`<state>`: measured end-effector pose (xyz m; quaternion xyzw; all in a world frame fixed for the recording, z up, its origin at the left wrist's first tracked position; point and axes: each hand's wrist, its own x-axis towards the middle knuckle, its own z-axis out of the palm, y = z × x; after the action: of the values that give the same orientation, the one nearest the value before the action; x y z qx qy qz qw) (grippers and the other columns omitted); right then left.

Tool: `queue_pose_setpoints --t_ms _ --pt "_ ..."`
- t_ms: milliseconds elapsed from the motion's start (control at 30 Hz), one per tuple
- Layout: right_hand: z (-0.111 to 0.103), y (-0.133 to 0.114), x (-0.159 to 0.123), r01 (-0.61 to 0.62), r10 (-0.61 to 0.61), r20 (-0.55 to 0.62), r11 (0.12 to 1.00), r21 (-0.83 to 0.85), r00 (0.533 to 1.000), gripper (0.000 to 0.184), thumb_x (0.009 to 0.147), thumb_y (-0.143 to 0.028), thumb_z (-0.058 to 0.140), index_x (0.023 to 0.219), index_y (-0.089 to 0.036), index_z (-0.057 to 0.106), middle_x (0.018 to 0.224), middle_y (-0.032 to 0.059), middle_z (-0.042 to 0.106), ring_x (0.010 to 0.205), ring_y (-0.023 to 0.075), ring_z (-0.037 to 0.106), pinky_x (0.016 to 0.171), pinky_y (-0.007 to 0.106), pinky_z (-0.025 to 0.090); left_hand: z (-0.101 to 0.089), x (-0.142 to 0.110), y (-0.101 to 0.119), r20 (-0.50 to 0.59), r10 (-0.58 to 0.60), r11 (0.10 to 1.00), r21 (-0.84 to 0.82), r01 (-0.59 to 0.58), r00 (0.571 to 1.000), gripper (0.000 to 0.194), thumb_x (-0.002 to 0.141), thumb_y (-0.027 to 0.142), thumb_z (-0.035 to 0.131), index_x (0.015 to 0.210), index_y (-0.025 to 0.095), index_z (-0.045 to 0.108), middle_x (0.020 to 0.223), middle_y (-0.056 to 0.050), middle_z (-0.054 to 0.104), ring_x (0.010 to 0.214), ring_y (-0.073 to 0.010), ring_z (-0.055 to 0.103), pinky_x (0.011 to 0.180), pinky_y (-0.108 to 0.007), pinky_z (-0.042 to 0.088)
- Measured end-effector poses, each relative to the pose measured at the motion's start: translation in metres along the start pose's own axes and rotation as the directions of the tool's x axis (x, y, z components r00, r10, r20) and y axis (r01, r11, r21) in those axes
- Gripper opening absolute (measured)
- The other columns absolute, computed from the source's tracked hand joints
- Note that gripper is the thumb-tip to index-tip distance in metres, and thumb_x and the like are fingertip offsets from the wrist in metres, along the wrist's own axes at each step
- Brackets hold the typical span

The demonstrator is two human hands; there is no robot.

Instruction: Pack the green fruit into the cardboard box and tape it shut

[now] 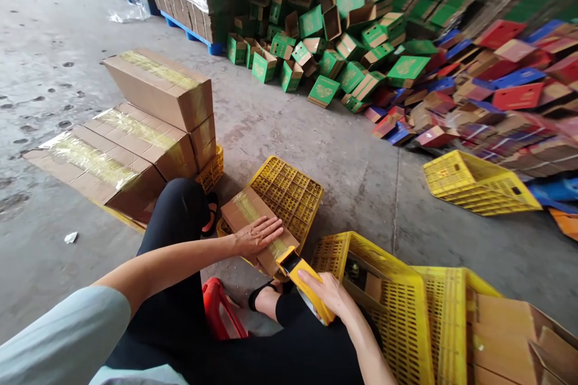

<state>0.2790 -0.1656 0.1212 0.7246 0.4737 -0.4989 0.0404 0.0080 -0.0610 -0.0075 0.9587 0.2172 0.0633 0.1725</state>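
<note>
A brown cardboard box (234, 209) rests on yellow plastic crates between my legs, with a strip of yellowish tape (248, 207) along its top. My left hand (258, 237) lies flat across the box, fingers stretched out and holding nothing. In my right hand (326, 292) is a yellow tape dispenser (310, 280), gripped by its body. Its front end touches the near right edge of the box, over the tape strip. An upturned yellow crate (289, 189) shows its grid bottom just beyond the box.
Taped cartons (151, 132) are stacked at my left. Yellow crates (383, 295) stand at my right, the farther one holding cardboard boxes (503, 328). A red plastic object (219, 307) sits between my feet. Green boxes (325, 87) and red-blue boxes (517, 96) are heaped behind, near a lone crate (478, 183).
</note>
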Motion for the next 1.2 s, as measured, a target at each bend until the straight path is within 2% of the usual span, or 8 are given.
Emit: queue_pose_setpoints --t_ms 133,300,500,733,867,1000,1067,1200 --pt "0.002 -0.005 -0.001 0.029 -0.029 -0.010 0.999 -0.023 1.000 0.050 0.101 -0.057 0.054 0.068 -0.020 0.061 0.053 0.0071 0.064 0.049 0.0209 0.070 0.044 0.024 0.050 0.006 0.000 0.023 -0.038 -0.031 0.999 0.031 0.033 0.999 0.129 0.077 0.075 0.076 0.170 0.009 0.016 0.175 -0.027 0.010 0.163 -0.0450 0.012 0.130 -0.060 0.018" --pt "0.002 -0.005 -0.002 0.011 -0.011 0.006 1.000 0.003 1.000 0.051 0.102 -0.058 0.051 0.068 -0.021 0.059 0.051 0.0045 0.060 0.048 0.0202 0.069 0.044 0.023 0.051 0.017 0.004 0.048 -0.069 0.017 0.999 0.037 -0.014 0.997 0.114 0.090 0.068 0.067 0.168 0.002 0.018 0.174 -0.026 0.015 0.164 -0.0400 0.013 0.132 -0.054 0.020" --pt "0.001 0.002 -0.006 0.007 -0.009 0.032 0.998 0.055 0.999 0.047 0.101 -0.059 0.049 0.074 -0.022 0.059 0.054 0.0057 0.063 0.049 0.0212 0.070 0.046 0.026 0.054 0.025 0.005 0.041 -0.105 0.028 0.998 0.062 -0.022 0.994 0.110 0.092 0.065 0.068 0.168 0.001 0.021 0.174 -0.026 0.018 0.164 -0.0392 0.014 0.132 -0.053 0.020" --pt "-0.011 0.033 -0.029 -0.017 0.014 0.037 0.997 0.078 0.999 0.045 0.098 -0.060 0.053 0.071 -0.025 0.060 0.057 0.0089 0.067 0.050 0.0242 0.070 0.047 0.031 0.055 0.026 0.006 0.040 -0.091 0.027 0.999 0.047 -0.023 0.995 0.119 0.088 0.071 0.068 0.168 -0.001 0.017 0.174 -0.027 0.016 0.164 -0.0393 0.012 0.132 -0.052 0.018" --pt "-0.005 0.039 -0.026 -0.009 0.008 0.032 0.998 0.057 0.999 0.051 0.098 -0.063 0.052 0.069 -0.023 0.061 0.057 0.0100 0.067 0.051 0.0241 0.070 0.047 0.030 0.054 0.022 0.006 0.042 -0.069 0.014 0.999 0.046 -0.011 0.998 0.118 0.088 0.072 0.068 0.168 0.001 0.018 0.174 -0.028 0.015 0.163 -0.0410 0.014 0.131 -0.054 0.020" --pt "0.003 0.042 -0.020 0.023 -0.024 0.013 0.996 0.083 1.000 0.050 0.100 -0.059 0.052 0.071 -0.020 0.063 0.059 0.0111 0.068 0.054 0.0235 0.071 0.050 0.029 0.056 0.019 0.005 0.046 -0.034 0.054 0.996 0.067 -0.052 0.998 0.115 0.087 0.069 0.073 0.170 0.011 0.020 0.175 -0.025 0.013 0.163 -0.0446 0.014 0.129 -0.061 0.018" --pt "0.005 0.043 -0.019 0.005 -0.008 0.025 0.994 0.105 1.000 0.051 0.100 -0.060 0.052 0.073 -0.019 0.065 0.058 0.0113 0.068 0.053 0.0232 0.070 0.050 0.029 0.057 0.018 0.004 0.047 -0.023 0.110 0.991 0.081 -0.108 0.994 0.107 0.092 0.065 0.070 0.171 0.015 0.018 0.175 -0.022 0.018 0.163 -0.0412 0.015 0.130 -0.062 0.014" --pt "0.004 0.047 -0.026 0.008 -0.011 0.030 0.994 0.108 1.000 0.050 0.100 -0.059 0.053 0.077 -0.017 0.066 0.062 0.0129 0.070 0.055 0.0235 0.071 0.052 0.030 0.057 0.018 0.003 0.046 -0.073 0.191 0.976 0.123 -0.181 0.979 0.094 0.101 0.060 0.060 0.171 0.014 0.018 0.173 -0.019 0.028 0.163 -0.0322 0.024 0.132 -0.054 0.009"
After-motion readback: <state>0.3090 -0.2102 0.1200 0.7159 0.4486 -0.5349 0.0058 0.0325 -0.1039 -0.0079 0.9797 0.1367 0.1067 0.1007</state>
